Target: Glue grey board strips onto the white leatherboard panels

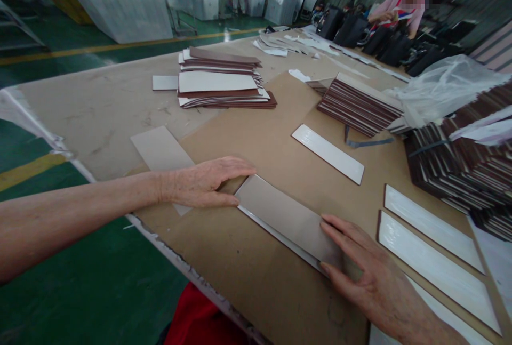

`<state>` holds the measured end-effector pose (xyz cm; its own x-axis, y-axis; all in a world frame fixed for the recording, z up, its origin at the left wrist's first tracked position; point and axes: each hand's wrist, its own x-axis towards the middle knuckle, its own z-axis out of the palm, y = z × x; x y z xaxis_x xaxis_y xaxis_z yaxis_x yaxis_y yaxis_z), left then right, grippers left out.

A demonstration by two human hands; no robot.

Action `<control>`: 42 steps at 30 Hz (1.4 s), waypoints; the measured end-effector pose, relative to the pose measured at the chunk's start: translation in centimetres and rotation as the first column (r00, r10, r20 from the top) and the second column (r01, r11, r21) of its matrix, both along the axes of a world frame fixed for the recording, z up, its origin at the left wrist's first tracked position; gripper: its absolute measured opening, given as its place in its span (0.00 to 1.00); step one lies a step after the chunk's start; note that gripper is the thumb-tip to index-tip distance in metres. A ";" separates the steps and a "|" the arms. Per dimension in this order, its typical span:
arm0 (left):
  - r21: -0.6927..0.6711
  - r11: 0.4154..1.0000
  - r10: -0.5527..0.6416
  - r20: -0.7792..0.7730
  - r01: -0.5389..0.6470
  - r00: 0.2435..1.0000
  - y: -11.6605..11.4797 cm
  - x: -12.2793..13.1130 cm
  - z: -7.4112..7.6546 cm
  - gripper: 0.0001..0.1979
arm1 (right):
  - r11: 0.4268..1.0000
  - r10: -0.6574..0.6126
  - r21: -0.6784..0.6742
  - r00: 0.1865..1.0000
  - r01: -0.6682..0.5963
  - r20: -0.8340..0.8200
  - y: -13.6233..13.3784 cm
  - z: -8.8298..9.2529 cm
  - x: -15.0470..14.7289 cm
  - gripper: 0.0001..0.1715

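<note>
A long grey strip point(286, 217) lies on the brown board in front of me, with a pale lower edge showing as if a second strip is beneath it. At its far left end, my left hand point(212, 179) pinches the corners between thumb and fingers. My right hand point(364, 270) grips the near right end, thumb on one long edge and fingers on the other, hiding that end. Partly under my left forearm is a loose grey sheet point(164, 147). Beyond the held strip rests a glossy white strip point(330, 153) with a brown edge.
More glossy white strips point(436, 270) lie to the right. A loose pile of brown-and-white strips point(220, 83) sits at the back, with a bundled stack point(362, 105) and a tall stack point(468, 158) at right. A co-worker point(404, 6) is behind black items point(352, 30).
</note>
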<state>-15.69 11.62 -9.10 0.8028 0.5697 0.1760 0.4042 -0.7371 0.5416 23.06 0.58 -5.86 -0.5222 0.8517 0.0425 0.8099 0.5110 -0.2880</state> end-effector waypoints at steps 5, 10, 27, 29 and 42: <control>0.009 1.000 -0.007 -0.017 0.007 1.000 0.0 0.1 0.3 0.34 | 1.000 -0.013 -0.002 1.000 0.013 0.002 -0.1 -0.1 -0.1 0.28; 0.015 1.000 -0.006 -0.016 0.007 1.000 0.0 0.1 0.3 0.34 | 1.000 -0.001 0.007 1.000 0.001 -0.002 0.0 -0.1 -0.3 0.28; 0.014 1.000 0.021 -0.068 -0.020 0.997 0.2 0.0 -0.6 0.26 | 0.994 0.021 -0.104 0.998 -0.027 -0.059 -0.3 0.4 -0.9 0.26; 0.036 0.999 0.015 -0.100 -0.012 0.995 0.1 0.0 -0.5 0.26 | 0.993 0.025 -0.112 0.998 -0.031 -0.052 -0.4 0.4 -0.9 0.26; 0.017 1.000 0.017 -0.116 -0.015 0.993 -0.2 0.3 -0.1 0.20 | 0.988 0.077 -0.138 0.997 -0.071 0.032 -0.8 0.7 -1.1 0.26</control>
